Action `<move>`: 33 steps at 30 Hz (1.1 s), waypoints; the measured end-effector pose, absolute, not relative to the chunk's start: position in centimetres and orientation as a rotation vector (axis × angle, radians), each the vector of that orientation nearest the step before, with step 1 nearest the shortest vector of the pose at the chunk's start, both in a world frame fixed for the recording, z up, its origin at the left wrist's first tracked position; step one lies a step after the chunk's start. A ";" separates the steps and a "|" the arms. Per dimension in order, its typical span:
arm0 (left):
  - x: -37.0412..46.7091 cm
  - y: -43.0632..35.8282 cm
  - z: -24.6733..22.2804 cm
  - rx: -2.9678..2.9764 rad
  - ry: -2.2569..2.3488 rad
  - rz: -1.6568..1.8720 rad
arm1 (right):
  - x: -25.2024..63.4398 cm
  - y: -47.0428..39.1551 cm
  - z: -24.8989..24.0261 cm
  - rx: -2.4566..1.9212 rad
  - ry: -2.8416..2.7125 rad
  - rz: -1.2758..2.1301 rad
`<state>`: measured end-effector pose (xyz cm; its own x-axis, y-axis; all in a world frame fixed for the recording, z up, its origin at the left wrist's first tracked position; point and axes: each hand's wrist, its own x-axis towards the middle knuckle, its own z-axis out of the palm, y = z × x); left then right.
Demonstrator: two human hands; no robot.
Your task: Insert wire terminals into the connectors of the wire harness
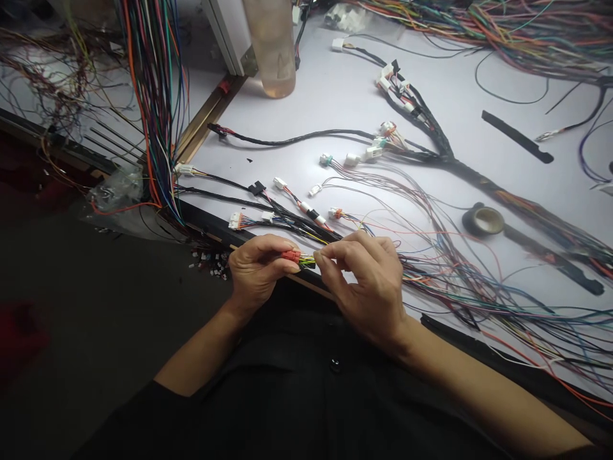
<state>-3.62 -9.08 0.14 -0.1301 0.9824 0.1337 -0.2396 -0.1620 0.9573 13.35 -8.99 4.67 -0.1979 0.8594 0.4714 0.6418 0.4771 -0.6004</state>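
Observation:
At the table's front edge, my left hand point(256, 268) pinches a small red connector point(290, 255) between thumb and fingers. Yellow-green and other thin wires point(307, 260) run out of its right side. My right hand point(366, 275) closes thumb and forefinger on these wires, just right of the connector. Behind the hands lie a white connector with an orange part point(235, 221) and a white connector with a red and black sleeve point(313, 213). The wire ends inside the red connector are too small to make out.
A taped black harness point(472, 179) crosses the white table point(297, 160). A tape roll point(483, 220) lies to the right, and a cup of liquid point(274, 57) stands at the back. Hanging wires point(153, 96) and a plastic bag point(117, 198) are at the left.

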 end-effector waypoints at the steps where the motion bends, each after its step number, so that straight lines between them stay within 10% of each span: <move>1: -3.6 -9.1 0.1 1.076 1.017 1.515 | 13.3 -9.0 4.7 -1.250 -1.930 0.346; 33: -3.2 -9.7 0.3 1.137 0.975 1.433 | 14.2 -9.5 4.5 -1.245 -1.950 0.524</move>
